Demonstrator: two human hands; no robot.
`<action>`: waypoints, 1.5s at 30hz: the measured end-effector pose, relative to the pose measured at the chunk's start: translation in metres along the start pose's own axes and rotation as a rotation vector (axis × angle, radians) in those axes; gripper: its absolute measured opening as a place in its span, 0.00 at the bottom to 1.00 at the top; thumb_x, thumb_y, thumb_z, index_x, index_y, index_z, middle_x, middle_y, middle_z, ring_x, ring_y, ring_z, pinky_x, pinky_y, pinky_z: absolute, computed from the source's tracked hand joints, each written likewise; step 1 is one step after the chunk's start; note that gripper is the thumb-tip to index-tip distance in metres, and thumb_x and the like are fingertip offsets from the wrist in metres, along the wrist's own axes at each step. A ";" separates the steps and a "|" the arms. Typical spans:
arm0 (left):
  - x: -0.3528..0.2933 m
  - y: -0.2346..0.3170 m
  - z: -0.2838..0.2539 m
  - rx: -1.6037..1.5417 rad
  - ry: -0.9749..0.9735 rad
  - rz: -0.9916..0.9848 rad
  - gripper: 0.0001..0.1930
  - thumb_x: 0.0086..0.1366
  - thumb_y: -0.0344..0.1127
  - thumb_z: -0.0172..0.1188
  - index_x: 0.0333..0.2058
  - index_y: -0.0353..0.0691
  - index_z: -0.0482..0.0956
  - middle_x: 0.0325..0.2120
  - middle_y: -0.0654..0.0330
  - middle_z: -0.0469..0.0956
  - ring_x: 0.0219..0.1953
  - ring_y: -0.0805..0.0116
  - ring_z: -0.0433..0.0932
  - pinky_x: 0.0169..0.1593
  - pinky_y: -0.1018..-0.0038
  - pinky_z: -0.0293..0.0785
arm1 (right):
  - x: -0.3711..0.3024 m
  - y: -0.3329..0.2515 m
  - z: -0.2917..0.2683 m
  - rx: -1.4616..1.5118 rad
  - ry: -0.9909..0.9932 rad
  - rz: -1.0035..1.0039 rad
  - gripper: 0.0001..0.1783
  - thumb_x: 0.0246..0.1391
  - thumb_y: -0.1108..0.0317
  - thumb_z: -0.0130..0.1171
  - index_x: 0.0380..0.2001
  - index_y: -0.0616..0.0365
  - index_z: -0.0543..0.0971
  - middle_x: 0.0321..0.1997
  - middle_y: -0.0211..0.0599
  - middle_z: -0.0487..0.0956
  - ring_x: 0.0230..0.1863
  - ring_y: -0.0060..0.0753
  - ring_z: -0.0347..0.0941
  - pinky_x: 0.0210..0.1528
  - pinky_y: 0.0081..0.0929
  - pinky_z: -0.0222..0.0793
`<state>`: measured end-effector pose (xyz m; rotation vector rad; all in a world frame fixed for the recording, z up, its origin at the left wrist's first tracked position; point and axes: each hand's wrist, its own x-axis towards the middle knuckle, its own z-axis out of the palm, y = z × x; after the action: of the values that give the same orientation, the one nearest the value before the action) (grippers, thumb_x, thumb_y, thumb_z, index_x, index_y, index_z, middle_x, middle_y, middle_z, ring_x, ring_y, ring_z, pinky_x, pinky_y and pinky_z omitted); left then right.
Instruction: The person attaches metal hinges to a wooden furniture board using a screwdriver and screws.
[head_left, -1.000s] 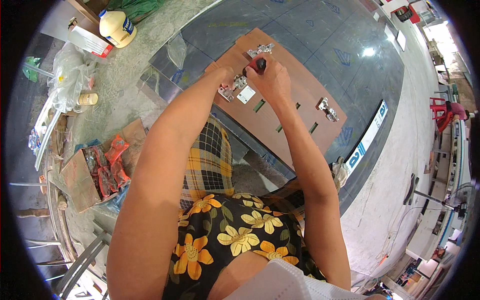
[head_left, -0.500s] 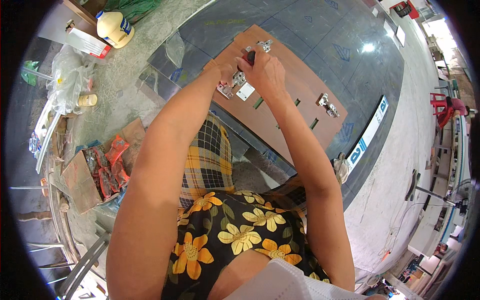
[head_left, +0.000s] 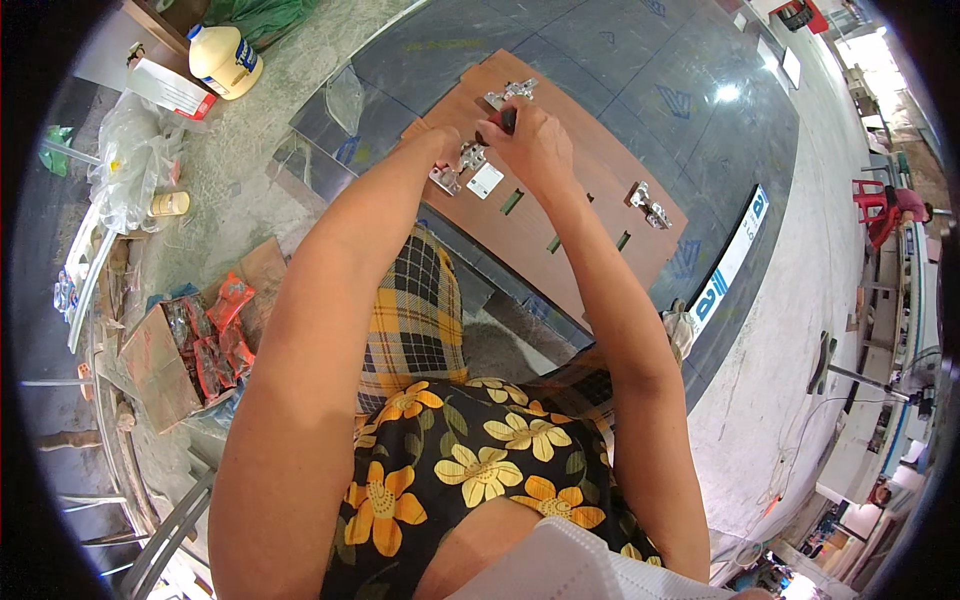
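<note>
A reddish-brown board (head_left: pixel 575 240) lies on a dark sheet, with metal concealed hinges on it. My right hand (head_left: pixel 537 145) is closed round a screwdriver (head_left: pixel 508 121) with a black and red handle. The tool slants down toward the middle hinge (head_left: pixel 471 157), where its tip is hidden. Close beside that hinge, at the board's left edge, is my left hand (head_left: pixel 447 147), its fingers curled and mostly out of sight. Another hinge (head_left: pixel 512 94) sits beyond my right hand, and one more hinge (head_left: pixel 650 206) toward the right end. A white label (head_left: pixel 485 181) and several slots mark the board.
Under the board spreads a dark blue-grey sheet (head_left: pixel 640 110). At left are a cream jug (head_left: pixel 225 62), a small jar (head_left: pixel 169 204), clear plastic bags (head_left: pixel 135 165) and an opened cardboard box (head_left: pixel 160 365) with red packets. A person (head_left: pixel 908 206) is at a red stool far right.
The whole view has shifted slightly. My right hand has turned a little around the screwdriver handle, and my left hand stays by the middle hinge.
</note>
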<state>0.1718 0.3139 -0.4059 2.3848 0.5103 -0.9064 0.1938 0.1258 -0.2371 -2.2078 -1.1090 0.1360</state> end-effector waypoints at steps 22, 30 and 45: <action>0.002 0.018 -0.017 -0.097 0.492 -0.030 0.31 0.55 0.35 0.63 0.61 0.51 0.70 0.53 0.50 0.76 0.54 0.54 0.77 0.53 0.58 0.75 | 0.055 0.024 -0.058 -0.039 0.237 0.034 0.19 0.53 0.56 0.65 0.34 0.64 0.79 0.27 0.46 0.82 0.28 0.41 0.79 0.34 0.33 0.73; -0.013 0.050 -0.015 -0.296 0.636 -0.002 0.35 0.59 0.36 0.60 0.66 0.52 0.61 0.60 0.50 0.66 0.62 0.51 0.67 0.59 0.56 0.69 | 0.065 0.038 -0.049 -0.051 0.249 0.058 0.14 0.51 0.59 0.65 0.35 0.57 0.78 0.30 0.45 0.83 0.35 0.53 0.80 0.39 0.43 0.74; 0.015 0.052 -0.002 0.022 0.515 0.056 0.31 0.61 0.35 0.62 0.63 0.61 0.65 0.71 0.58 0.44 0.68 0.51 0.57 0.65 0.53 0.65 | 0.094 0.066 -0.037 -0.123 0.286 0.053 0.15 0.52 0.60 0.66 0.35 0.57 0.76 0.29 0.46 0.83 0.34 0.53 0.80 0.38 0.43 0.74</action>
<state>0.2105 0.2766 -0.3969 2.6358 0.6182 -0.2622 0.3121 0.1490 -0.2300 -2.2775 -0.9216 -0.2254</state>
